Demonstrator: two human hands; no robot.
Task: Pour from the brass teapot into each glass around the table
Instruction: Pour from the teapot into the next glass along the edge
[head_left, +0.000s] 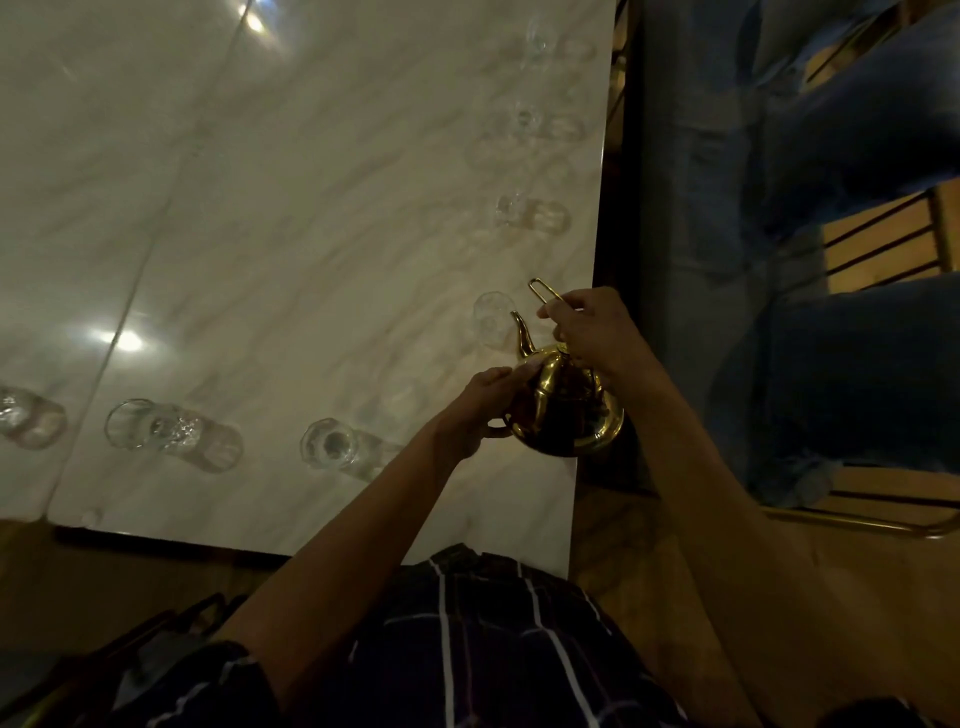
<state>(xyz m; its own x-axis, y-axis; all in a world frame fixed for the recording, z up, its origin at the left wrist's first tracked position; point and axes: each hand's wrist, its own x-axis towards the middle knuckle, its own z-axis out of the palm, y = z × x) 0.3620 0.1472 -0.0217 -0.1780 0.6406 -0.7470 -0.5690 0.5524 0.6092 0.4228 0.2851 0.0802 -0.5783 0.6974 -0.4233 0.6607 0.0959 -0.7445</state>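
Observation:
The brass teapot hangs tilted over the table's right front corner, its spout just above the rim of a clear glass. My right hand grips the thin wire handle at the top. My left hand holds the pot's side and its small ring. More glasses stand along the right edge and along the front edge. Whether liquid flows from the spout is too dim to tell.
The white marble table ends at a dark right edge. Beyond it, blue upholstered chairs with gold frames stand on a wooden floor. My checked shirt fills the bottom of the view.

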